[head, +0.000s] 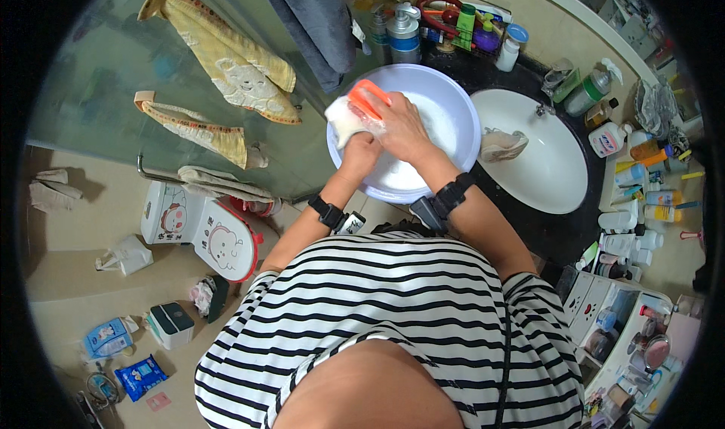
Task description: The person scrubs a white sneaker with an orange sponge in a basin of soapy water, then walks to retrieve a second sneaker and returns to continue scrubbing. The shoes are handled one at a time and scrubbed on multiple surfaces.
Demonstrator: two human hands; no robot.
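Observation:
A pale lavender plastic basin with white suds in it stands before me on the black counter. Over its left side my right hand grips an orange scrubbing brush, pressed against a white cloth. Suds cling around the brush and fingers. My left hand is closed on the cloth from below, partly hidden by it. The brush's bristles are mostly out of sight between its body and the cloth.
Right of the basin, a white sink holds a wet beige cloth. Pump bottles stand behind the basin. A grey towel hangs close at the back left. Toiletry bottles line the right edge; a toilet is lower left.

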